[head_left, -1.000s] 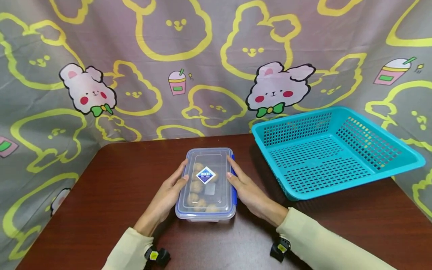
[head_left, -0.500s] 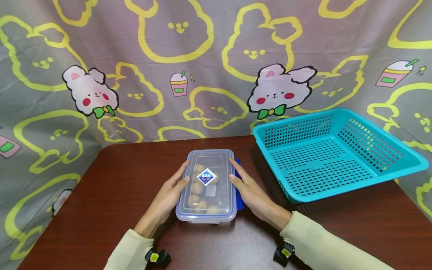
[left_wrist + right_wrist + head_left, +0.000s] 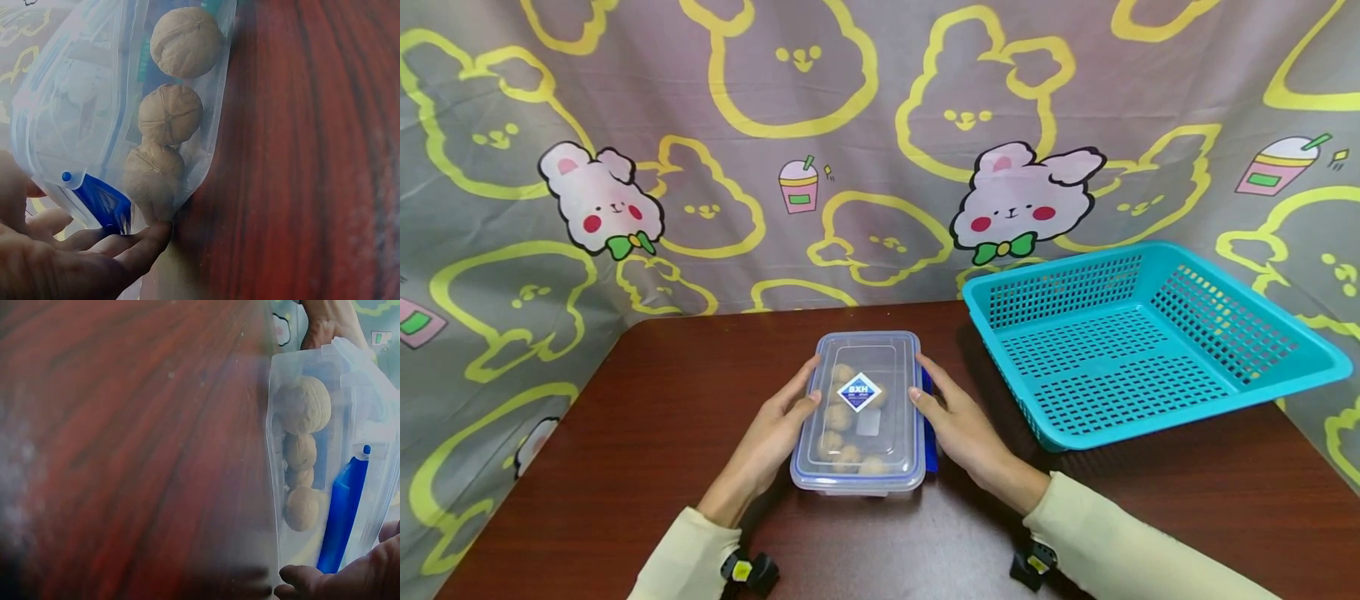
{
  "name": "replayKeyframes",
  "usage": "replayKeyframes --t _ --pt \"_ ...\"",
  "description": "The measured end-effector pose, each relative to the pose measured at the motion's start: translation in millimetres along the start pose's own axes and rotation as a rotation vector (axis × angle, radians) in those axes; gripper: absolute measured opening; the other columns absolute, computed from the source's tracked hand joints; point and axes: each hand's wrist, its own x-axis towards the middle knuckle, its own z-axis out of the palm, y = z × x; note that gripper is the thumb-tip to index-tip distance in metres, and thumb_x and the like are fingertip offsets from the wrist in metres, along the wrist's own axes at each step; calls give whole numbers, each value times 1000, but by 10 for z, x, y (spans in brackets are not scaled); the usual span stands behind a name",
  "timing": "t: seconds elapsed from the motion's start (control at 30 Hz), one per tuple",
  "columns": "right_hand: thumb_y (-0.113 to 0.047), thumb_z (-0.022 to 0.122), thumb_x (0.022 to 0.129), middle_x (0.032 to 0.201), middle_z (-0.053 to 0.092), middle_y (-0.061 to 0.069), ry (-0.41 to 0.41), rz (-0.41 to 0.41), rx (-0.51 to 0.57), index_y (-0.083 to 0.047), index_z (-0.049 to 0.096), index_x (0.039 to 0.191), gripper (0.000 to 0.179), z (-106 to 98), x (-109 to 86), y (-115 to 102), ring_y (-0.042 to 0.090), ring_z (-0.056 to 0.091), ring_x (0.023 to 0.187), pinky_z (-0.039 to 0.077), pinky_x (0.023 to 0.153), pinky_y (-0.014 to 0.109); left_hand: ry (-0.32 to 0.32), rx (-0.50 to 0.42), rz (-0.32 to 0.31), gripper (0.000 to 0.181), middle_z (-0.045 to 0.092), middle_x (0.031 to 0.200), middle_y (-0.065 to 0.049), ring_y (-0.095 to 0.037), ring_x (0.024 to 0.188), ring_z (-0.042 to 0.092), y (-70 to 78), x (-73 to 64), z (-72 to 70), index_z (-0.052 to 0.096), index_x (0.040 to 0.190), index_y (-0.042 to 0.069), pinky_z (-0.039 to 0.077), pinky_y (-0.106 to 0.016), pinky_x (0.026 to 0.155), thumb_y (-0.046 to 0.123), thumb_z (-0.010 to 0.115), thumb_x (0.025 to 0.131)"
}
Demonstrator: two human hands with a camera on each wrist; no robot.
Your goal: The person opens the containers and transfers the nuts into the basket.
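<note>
A clear plastic food container (image 3: 880,354) with a blue-rimmed lid and a BXH sticker (image 3: 859,392) rests on the table. Several walnuts (image 3: 186,44) show through its walls. My left hand (image 3: 766,429) holds its left side, thumb on the lid's edge, fingers low beside a blue latch (image 3: 103,201). Gripping the opposite side, my right hand (image 3: 964,427) has its thumb at the lid's rim. On that side a long blue latch (image 3: 344,509) stands out from the wall, the right fingertips (image 3: 297,578) by its end.
A turquoise plastic basket (image 3: 1108,362) with mesh walls stands to the right on the dark red-brown wooden table (image 3: 647,433). Behind the table hangs a grey curtain (image 3: 880,275) printed with cartoon rabbits. Black cameras are strapped at both wrists.
The right-side latch lay against the container a second ago, then swung outward; now it sticks out slightly less. My right hand has shifted slightly right, while the left keeps its hold.
</note>
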Motion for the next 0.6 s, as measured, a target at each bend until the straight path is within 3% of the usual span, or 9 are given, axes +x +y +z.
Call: replayKeyframes --t 0.17,0.27,0.37,0.43,0.5,0.6 --pt "-29 56 109 135 63 22 14 -25 -29 -26 36 165 59 8 -3 -15 21 62 71 51 64 31 13 1 2 56 23 175 -4 -30 159 26 3 -12 3 32 166 32 27 -54 127 21 45 112" --pt "-28 56 109 146 60 19 18 -43 -56 -25 35 165 59 13 -5 -17 26 70 94 57 85 39 22 11 7 56 23 175 -5 -31 159 27 2 -13 2 33 165 31 28 -55 127 21 46 112" --pt "-27 56 109 155 55 18 26 -70 -81 -21 36 164 59 13 -13 -21 28 65 122 50 108 48 29 19 13 56 24 174 -5 -30 158 28 -2 -9 1 33 165 30 30 -54 126 21 47 111" --pt "-26 56 109 153 56 20 33 -83 -103 -18 37 164 59 7 -22 -30 30 67 119 49 110 52 39 23 14 56 27 174 -5 -28 156 31 1 -6 1 35 164 31 32 -52 125 21 48 111" --pt "-26 57 109 148 59 20 45 -91 -130 -16 38 163 59 0 -24 -39 29 71 100 53 103 47 50 34 19 55 30 172 -5 -26 155 34 4 -5 -1 38 163 31 34 -50 124 21 49 111" --pt "-25 58 108 112 70 25 54 -79 -153 -16 41 162 57 -12 -23 -66 25 62 63 55 77 41 74 67 34 53 37 169 -6 -25 152 39 14 -8 -9 43 161 28 36 -48 123 21 52 110"
